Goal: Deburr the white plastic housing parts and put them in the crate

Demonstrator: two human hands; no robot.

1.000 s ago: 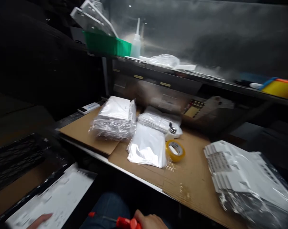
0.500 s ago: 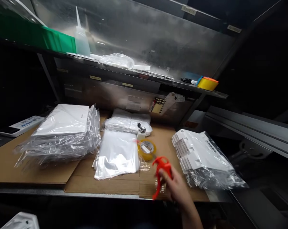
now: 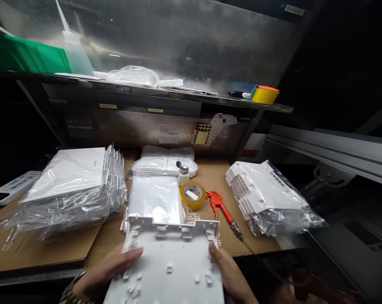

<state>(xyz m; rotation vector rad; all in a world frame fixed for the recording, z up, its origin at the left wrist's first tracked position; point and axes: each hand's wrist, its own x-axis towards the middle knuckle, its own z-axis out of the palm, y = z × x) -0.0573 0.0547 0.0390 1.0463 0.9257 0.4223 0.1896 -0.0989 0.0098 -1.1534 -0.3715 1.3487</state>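
Observation:
A white plastic cover (image 3: 168, 249), its inner side with clips and tabs facing up, is held between my two hands at the bench's front edge. My left hand (image 3: 110, 266) grips its left side, thumb on top. On the right side my right hand (image 3: 230, 270) holds it the same way; the fingers beneath are hidden. A red air blow gun (image 3: 222, 207) with a hose lies on the cardboard just beyond my right hand. Beside it is a roll of yellowish tape (image 3: 193, 196). Clear plastic bags (image 3: 155, 194) lie flat beyond the cover's far edge.
Bagged white covers are stacked at left (image 3: 70, 173) and right (image 3: 263, 185). A small pump bottle (image 3: 183, 174) stands behind the tape. The metal shelf (image 3: 191, 98) above carries a squeeze bottle (image 3: 77, 52), a green bin (image 3: 26, 52) and a yellow-orange roll (image 3: 265, 94).
My right hand has let go of the red air blow gun, which now lies on the cardboard. Both hands now hold the white cover, seen only partly at the lower left before. The view has shifted.

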